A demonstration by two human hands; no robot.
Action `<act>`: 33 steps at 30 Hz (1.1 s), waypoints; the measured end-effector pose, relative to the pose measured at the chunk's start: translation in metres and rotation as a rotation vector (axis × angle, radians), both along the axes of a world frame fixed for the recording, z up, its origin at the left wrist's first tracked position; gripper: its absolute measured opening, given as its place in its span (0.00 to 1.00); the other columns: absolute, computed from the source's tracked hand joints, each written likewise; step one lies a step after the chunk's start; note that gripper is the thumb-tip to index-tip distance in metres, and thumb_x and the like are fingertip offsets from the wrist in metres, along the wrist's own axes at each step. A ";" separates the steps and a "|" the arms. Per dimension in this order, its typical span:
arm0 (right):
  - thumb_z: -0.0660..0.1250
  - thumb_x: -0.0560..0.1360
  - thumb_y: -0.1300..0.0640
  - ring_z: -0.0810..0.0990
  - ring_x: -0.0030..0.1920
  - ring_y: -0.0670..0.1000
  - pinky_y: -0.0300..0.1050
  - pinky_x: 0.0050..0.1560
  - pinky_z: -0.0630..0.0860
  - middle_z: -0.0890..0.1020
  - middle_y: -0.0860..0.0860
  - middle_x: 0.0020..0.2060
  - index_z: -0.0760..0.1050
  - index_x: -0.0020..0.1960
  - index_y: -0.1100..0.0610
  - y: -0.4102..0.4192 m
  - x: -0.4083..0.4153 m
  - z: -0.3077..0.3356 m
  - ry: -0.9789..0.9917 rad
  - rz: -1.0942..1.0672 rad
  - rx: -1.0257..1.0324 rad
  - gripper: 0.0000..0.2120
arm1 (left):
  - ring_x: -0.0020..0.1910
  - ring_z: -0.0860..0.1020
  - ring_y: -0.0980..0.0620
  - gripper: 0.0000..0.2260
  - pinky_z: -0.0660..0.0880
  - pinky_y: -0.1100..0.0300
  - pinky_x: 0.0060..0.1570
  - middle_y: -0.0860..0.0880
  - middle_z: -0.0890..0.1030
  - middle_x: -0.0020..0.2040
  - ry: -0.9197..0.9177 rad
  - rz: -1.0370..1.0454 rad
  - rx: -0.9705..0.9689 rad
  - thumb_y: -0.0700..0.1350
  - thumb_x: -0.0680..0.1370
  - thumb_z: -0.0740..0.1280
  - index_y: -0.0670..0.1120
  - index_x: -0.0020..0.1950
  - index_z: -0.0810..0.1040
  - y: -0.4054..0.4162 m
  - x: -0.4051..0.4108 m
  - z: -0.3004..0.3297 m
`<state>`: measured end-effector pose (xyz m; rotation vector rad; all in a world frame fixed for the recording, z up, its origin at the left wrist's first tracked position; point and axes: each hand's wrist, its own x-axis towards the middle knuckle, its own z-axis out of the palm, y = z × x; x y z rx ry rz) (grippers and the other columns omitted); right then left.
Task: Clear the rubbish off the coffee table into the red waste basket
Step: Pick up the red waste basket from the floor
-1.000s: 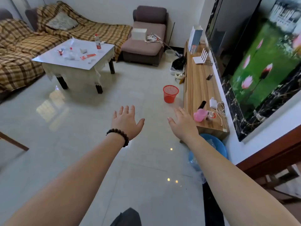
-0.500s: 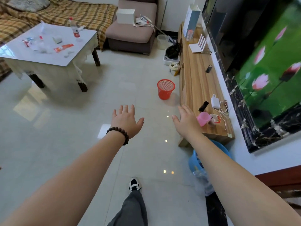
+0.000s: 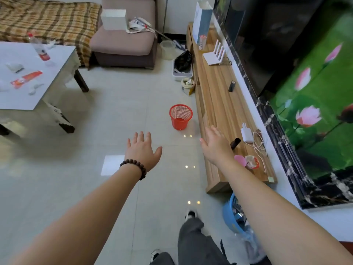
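Both my hands are out front with nothing in them, left hand [image 3: 142,150] fingers spread, right hand [image 3: 216,148] flat and loose. Red basket [image 3: 180,116] sits on the floor beside the TV bench [image 3: 219,104]; I'd grab its rim first, then carry it to the coffee table [image 3: 57,60], where wrappers [image 3: 26,79] and a bottle [image 3: 39,47] lie near its right edge.

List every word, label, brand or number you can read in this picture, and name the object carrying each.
None can be read.
Water bottle: red label, print too blurred.
Red wrapper on the coffee table: white marks, too small.
Blue-and-white paper bag: no legible print.
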<state>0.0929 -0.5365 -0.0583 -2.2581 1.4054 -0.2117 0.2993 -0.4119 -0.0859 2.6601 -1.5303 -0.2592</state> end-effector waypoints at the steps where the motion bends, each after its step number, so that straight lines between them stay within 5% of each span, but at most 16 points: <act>1: 0.56 0.80 0.50 0.52 0.76 0.54 0.50 0.73 0.53 0.58 0.57 0.76 0.58 0.74 0.58 -0.017 0.005 -0.005 -0.001 -0.004 0.004 0.25 | 0.74 0.50 0.45 0.33 0.47 0.47 0.70 0.42 0.55 0.75 0.001 -0.003 0.001 0.62 0.76 0.50 0.44 0.75 0.53 -0.017 0.007 -0.004; 16: 0.55 0.80 0.47 0.52 0.76 0.53 0.50 0.75 0.53 0.57 0.54 0.76 0.58 0.75 0.55 -0.336 0.078 -0.043 0.042 -0.059 0.064 0.26 | 0.73 0.52 0.45 0.33 0.49 0.47 0.70 0.43 0.58 0.74 -0.001 -0.014 0.079 0.61 0.75 0.52 0.44 0.74 0.54 -0.340 0.090 -0.031; 33: 0.58 0.79 0.51 0.54 0.76 0.54 0.48 0.74 0.52 0.59 0.55 0.75 0.59 0.74 0.58 -0.518 0.197 -0.101 0.093 -0.045 0.159 0.26 | 0.73 0.52 0.44 0.33 0.50 0.47 0.69 0.42 0.58 0.74 0.085 -0.057 0.184 0.61 0.76 0.52 0.42 0.74 0.54 -0.537 0.200 -0.081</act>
